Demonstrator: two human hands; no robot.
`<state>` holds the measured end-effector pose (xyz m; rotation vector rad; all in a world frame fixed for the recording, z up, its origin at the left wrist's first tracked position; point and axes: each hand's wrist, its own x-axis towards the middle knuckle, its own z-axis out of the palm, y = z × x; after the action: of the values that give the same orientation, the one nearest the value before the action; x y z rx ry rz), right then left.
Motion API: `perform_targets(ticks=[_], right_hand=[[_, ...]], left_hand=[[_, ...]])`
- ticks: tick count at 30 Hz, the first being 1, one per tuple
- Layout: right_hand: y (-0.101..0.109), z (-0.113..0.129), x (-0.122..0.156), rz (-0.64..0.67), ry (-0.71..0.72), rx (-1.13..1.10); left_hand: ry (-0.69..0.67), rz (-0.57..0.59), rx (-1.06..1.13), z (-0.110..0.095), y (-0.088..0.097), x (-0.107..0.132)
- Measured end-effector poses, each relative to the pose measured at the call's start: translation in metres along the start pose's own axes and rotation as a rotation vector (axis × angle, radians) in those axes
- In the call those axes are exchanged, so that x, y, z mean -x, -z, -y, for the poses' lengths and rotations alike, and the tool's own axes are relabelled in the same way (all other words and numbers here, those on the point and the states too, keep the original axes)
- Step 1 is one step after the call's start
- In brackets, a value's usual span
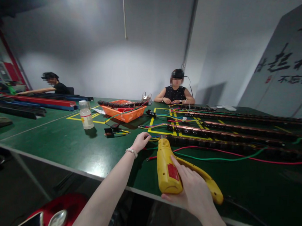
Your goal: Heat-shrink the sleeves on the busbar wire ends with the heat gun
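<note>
Green worktable (pixel 62 141) spans mid-frame. At lower centre the right hand (pixel 192 192) grips a yellow heat gun (pixel 166 166), its nozzle aimed at the wire (pixel 153 139), which the left hand (pixel 140 142) pinches in place for it.

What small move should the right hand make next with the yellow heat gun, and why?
Probably tip the yellow heat gun slightly toward the left hand. Its nozzle points just beside the wires that this hand seems to pinch, and the right hand grips the gun.
</note>
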<state>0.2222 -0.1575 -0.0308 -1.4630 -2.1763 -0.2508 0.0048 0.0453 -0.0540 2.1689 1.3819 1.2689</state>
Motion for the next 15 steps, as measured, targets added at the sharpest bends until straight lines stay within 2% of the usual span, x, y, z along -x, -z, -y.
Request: perform_targets(ticks=[3, 6, 9, 15], right_hand=[[-0.001, -0.001, 0.001, -0.01, 0.006, 0.0], [-0.003, -0.001, 0.001, -0.038, 0.011, 0.005], [-0.005, -0.001, 0.002, -0.06, 0.013, 0.016], [-0.006, -0.002, 0.004, -0.073, 0.041, 0.005]], left_hand=[[-0.035, -0.072, 0.065, -0.001, 0.001, -0.002], [-0.063, -0.088, 0.139, -0.006, 0.005, -0.002], [-0.053, -0.074, 0.209, -0.012, 0.009, 0.0], [0.059, 0.011, 0.343, -0.017, 0.015, 0.004]])
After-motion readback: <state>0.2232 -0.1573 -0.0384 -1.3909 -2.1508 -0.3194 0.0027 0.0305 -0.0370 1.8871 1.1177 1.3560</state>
